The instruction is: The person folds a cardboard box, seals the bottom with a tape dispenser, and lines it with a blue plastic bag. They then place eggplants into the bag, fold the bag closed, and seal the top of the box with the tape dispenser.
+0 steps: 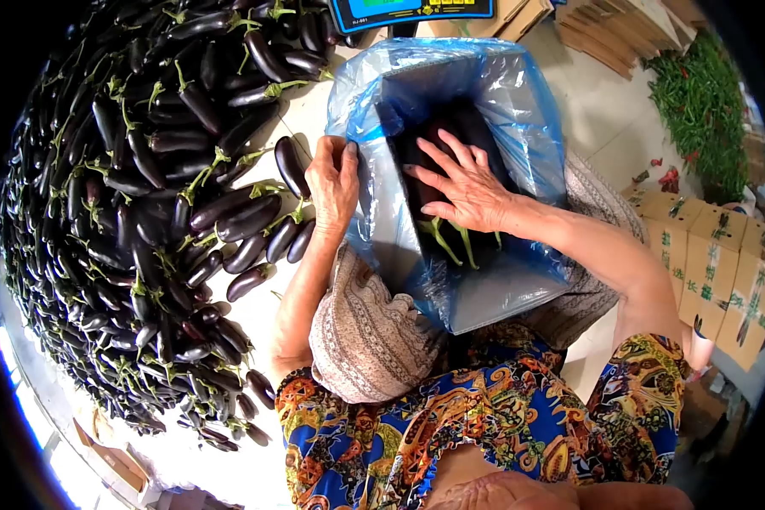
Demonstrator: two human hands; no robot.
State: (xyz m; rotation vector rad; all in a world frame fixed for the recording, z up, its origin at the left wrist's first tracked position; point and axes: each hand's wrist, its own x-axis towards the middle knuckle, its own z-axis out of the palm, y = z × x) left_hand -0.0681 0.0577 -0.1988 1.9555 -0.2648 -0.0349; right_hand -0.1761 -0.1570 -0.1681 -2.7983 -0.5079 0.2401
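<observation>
A box lined with a blue plastic bag (531, 127) stands in front of my lap, its film folded out over the sides. Dark eggplants (476, 127) lie inside, their green stems pointing toward me. My right hand (466, 183) rests on them, palm down with the fingers spread. At the left rim, my left hand (333, 183) pinches the edge of the plastic bag between thumb and fingers. Just beside that hand, a single eggplant (291, 167) lies on the floor at the border of the big heap.
A large heap of eggplants (144, 229) covers the floor on the left. A digital scale (412, 12) stands beyond the box. To the right are flattened cardboard (612, 30), a pile of green peppers (697, 110) and printed cartons (710, 263).
</observation>
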